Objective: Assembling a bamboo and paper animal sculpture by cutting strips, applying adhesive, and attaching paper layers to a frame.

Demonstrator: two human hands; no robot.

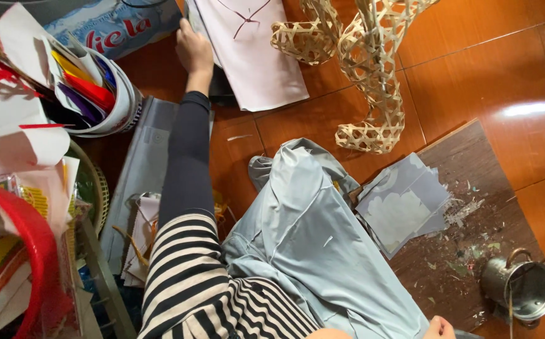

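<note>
My left hand reaches far forward on a dark-sleeved arm and grips the left edge of a large white paper sheet lying on the orange tiled floor. The sheet has thin dark red lines drawn on it. Only a sliver of my right hand shows at the bottom edge, beside my knee in light grey trousers; its fingers are out of frame. A striped shirt covers my upper arm.
A woven bamboo frame lies right of the sheet. Grey paper pieces sit on a scrap-strewn wooden board with a small metal pot. At left are a tub of coloured paper, a red basin and a grey folder.
</note>
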